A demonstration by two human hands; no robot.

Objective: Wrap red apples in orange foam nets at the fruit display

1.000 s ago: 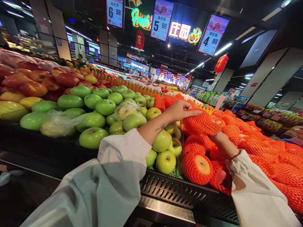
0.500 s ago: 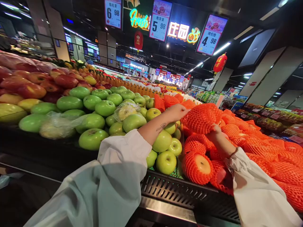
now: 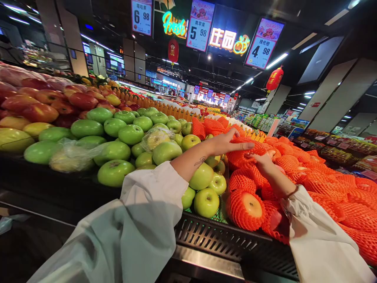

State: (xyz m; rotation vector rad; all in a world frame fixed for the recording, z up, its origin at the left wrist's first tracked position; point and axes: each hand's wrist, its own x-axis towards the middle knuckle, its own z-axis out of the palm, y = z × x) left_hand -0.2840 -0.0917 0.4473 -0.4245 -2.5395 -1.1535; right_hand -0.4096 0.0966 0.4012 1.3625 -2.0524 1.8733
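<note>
My left hand (image 3: pixel 225 144) reaches over the boundary between the green apples (image 3: pixel 201 176) and the net-wrapped fruit. Its thumb and fingers are spread, lying over a fruit in an orange-red foam net (image 3: pixel 257 147). That fruit rests on the pile, partly covered by both hands. My right hand (image 3: pixel 264 161) is at its near right side, fingers stretched toward the net and touching or almost touching it. Just below, another netted fruit (image 3: pixel 249 208) shows its pale, yellowish end through the net's opening. Some fingertips of both hands are hard to make out against the netting.
A black slotted crate edge (image 3: pixel 218 236) runs along the front. Red apples (image 3: pixel 38 112) lie at left, with a plastic-wrapped fruit (image 3: pixel 157 138) among the green ones. Price signs (image 3: pixel 200 25) and a red lantern (image 3: pixel 275 78) hang overhead.
The netted fruit, held up between both hands before, has come down onto the pile. My left hand's fingers have spread apart, and my right hand has shifted slightly left.
</note>
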